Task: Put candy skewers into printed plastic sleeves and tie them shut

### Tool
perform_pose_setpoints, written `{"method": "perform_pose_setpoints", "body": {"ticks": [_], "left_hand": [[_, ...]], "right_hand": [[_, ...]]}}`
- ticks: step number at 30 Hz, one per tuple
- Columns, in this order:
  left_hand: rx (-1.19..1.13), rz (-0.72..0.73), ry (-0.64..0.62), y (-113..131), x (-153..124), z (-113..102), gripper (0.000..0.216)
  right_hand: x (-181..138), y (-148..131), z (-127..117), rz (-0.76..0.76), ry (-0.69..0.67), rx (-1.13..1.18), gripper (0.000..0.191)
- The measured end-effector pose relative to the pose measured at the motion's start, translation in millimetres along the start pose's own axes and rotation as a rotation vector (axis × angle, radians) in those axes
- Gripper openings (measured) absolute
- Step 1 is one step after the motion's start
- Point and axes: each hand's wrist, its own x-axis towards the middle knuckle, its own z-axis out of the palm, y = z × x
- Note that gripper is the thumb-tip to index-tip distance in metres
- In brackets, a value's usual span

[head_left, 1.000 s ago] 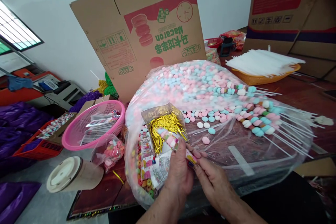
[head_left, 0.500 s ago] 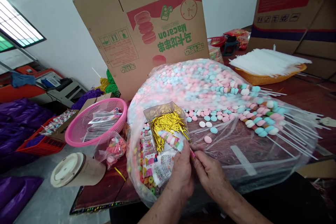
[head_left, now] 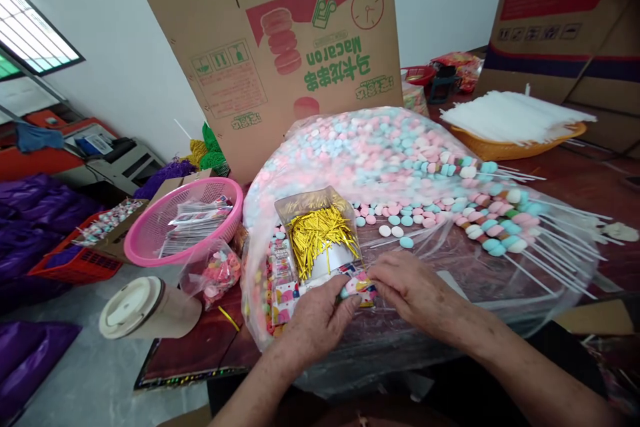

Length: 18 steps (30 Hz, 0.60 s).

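In the head view my left hand (head_left: 320,323) is closed around a marshmallow skewer in a printed clear wrapper (head_left: 357,284). My right hand (head_left: 413,287) pinches the end of that wrapper, where a bit of yellow shows at the fingertips; whether this is a twist tie I cannot tell. Just beyond the hands lies an open bag of gold twist ties (head_left: 320,233). Printed wrappers (head_left: 286,297) lie beside it at the left, partly under my left hand. Pink, blue and white candies (head_left: 395,220) are scattered behind my right hand.
A large clear bag of candies (head_left: 345,147) covers the table's middle. Finished-looking skewers (head_left: 505,220) lie at the right, near an orange basket of white sticks (head_left: 515,120). At the left stand a pink basket (head_left: 135,250) with wrapped packets and a lidded cup (head_left: 170,310).
The wrapped skewer has turned from pointing up and left to lying lower, nearly level, between the hands. My right hand has moved up to the wrapper's end. The view has shifted slightly.
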Motion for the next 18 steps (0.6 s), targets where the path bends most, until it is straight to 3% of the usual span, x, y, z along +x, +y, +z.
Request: {"method": "perform_pose_setpoints", "body": {"ticks": [3, 7, 9, 11, 14, 16, 18], "left_hand": [[-0.363, -0.119, 0.077, -2.4, -2.2, 22.4, 0.025], [-0.708, -0.278, 0.051, -3.4, -3.7, 31.7, 0.023], [-0.835, -0.33, 0.097, -3.3, -3.8, 29.8, 0.023], [-0.933, -0.382, 0.186, -3.2, -3.7, 26.9, 0.024], [-0.906, -0.358, 0.251, -4.0, -3.8, 25.6, 0.025], [-0.703, -0.269, 0.249, -5.5, -4.8, 27.5, 0.024], [-0.453, -0.19, 0.254, -6.9, -6.7, 29.6, 0.025]], "right_hand": [[5.2, 0.2, 3.8, -0.015, 0.037, -0.015, 0.019], [6.4, 0.2, 5.6, -0.052, 0.041, 0.138, 0.019], [4.4, 0.7, 5.9, 0.009, 0.161, 0.217, 0.019], [0.6, -0.4, 9.5, 0.165, 0.261, 0.324, 0.026], [-5.2, -8.5, 24.0, 0.371, 0.093, 0.616, 0.025], [-6.5, -16.7, 36.5, 0.424, -0.01, 0.771, 0.022], [-5.5, -24.3, 46.4, 0.447, 0.023, 0.809, 0.027]]}}
